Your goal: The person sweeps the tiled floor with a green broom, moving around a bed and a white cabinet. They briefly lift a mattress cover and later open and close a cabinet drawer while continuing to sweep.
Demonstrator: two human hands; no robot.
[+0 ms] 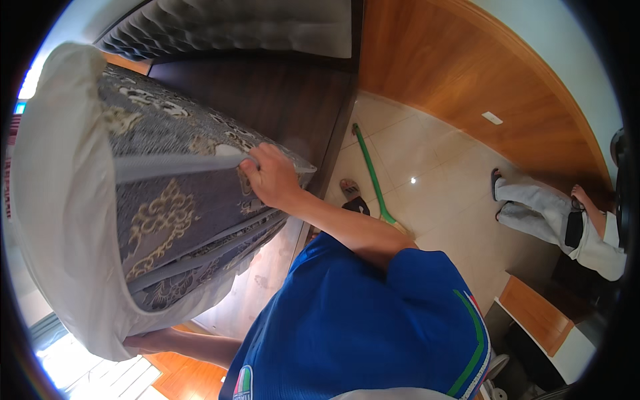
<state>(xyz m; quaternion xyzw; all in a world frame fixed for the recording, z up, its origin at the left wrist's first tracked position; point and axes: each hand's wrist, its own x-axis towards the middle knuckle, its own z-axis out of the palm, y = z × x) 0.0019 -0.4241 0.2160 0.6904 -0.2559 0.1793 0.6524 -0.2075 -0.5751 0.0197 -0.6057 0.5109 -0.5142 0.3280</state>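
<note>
A mattress [163, 223] with grey fabric and gold and white cloud-like patterns stands tilted up on the left. Its raised end is wrapped in a white fitted sheet [67, 200], whose edge curves across the underside. A pale grey strap [180, 167] stretches from the sheet across the patterned fabric. My right hand [270, 177] is closed round the strap's right end, close to the mattress edge. Lower down, my left hand [152, 341] grips the sheet's bottom corner, its fingers partly hidden by the white cloth.
Behind the mattress is a dark wooden bed base [260, 100] with a grey tufted headboard [233, 30]. A green-handled pole [370, 167] lies on the tiled floor [427, 173] near a sandalled foot [350, 189]. Another person [540, 213] is at the right, by the wood-panelled wall [460, 73].
</note>
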